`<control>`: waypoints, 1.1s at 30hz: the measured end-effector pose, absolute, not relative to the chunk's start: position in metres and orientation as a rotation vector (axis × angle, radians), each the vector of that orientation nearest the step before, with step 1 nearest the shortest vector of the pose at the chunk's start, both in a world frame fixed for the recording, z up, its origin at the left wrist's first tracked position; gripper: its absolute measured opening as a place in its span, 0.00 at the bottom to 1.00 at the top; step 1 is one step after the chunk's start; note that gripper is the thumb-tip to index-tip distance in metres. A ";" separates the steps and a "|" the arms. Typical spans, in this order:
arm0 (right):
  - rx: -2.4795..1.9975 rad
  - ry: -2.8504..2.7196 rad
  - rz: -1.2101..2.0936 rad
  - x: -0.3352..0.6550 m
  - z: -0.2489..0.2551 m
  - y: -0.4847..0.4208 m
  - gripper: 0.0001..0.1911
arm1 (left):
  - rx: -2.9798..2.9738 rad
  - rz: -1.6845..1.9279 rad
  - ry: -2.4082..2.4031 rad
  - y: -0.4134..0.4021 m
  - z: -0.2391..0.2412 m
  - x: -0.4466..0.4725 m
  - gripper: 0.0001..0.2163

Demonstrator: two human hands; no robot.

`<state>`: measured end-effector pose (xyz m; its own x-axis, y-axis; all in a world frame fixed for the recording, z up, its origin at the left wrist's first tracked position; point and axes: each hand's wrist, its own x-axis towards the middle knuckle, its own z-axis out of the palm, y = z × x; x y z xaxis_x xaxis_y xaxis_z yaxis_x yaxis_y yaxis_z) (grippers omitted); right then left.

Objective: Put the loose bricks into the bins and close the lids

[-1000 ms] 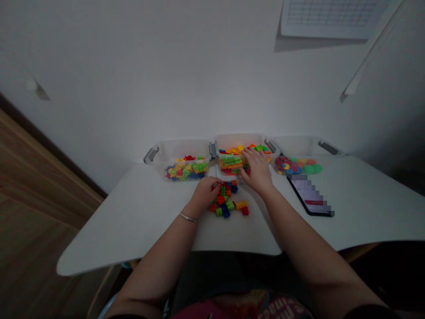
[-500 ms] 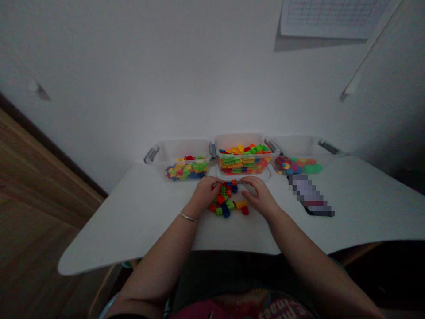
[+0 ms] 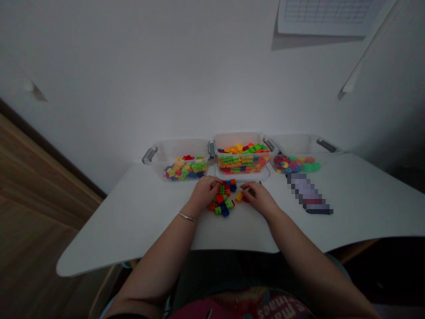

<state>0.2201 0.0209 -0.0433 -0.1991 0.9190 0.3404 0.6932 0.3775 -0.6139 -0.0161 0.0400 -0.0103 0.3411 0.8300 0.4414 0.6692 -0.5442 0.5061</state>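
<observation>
Yellow and red blocks (image 3: 239, 197), apparently pinched in a half-curled right hand (image 3: 260, 198), between front and back edges of the table (image 3: 139, 221); left hand (image 3: 202, 195) loosely bent beside a block pile (image 3: 220, 199), hold unclear. Seemingly mid-pickup, calling for a steady grip.

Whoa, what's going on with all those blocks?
A person's bare right hand has its fingers at some yellow and red plastic blocks. Their left hand is curled at the left edge of a multicoloured pile of plastic blocks on a white table; whether it grips one is hidden. Clear plastic boxes of colourful pieces stand behind.
</observation>
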 end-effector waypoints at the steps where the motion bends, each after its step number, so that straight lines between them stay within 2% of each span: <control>1: -1.393 -1.937 0.440 0.221 -0.043 0.021 0.12 | 2.371 0.997 1.353 0.040 -0.010 -0.016 0.10; 7: -1.236 -2.157 0.324 0.222 -0.041 0.014 0.23 | 2.371 1.000 1.356 0.040 -0.011 -0.017 0.10; 10: -1.227 -2.178 0.287 0.222 -0.043 0.015 0.24 | 2.369 1.006 1.357 0.039 -0.011 -0.017 0.09; 20: -1.454 -1.969 0.264 0.227 -0.049 0.023 0.11 | 2.376 1.007 1.350 0.040 -0.011 -0.018 0.09; 24: -1.353 -1.820 0.207 0.222 -0.041 0.020 0.15 | 2.384 1.007 1.354 0.041 -0.012 -0.018 0.10; 26: -1.280 -1.717 0.163 0.217 -0.032 0.020 0.15 | 2.382 1.010 1.353 0.041 -0.011 -0.018 0.10; 30: -1.145 -1.563 0.074 0.208 -0.002 0.026 0.09 | 2.378 1.016 1.346 0.040 -0.010 -0.019 0.09; 33: -1.137 -1.493 0.032 0.203 0.026 0.037 0.10 | 2.381 1.022 1.331 0.038 -0.010 -0.020 0.10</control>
